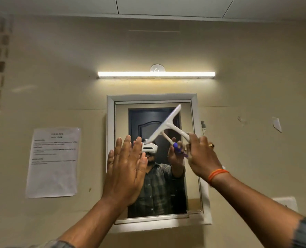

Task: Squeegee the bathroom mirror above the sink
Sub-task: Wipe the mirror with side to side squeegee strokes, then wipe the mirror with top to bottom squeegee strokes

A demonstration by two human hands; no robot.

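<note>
Centre frame: right hand (201, 154) grips white squeegee (166, 125) by its handle, blade tilted at the mirror (154, 194). Left hand (126, 169) flat, empty. Squeegee likely light, rigid plastic; handle is the hold.

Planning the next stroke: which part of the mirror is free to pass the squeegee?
Free: glass below the white plastic squeegee, down to the white-framed mirror bottom edge. Crowded: left side, where the open left hand is raised; right hand grips the handle.
</note>
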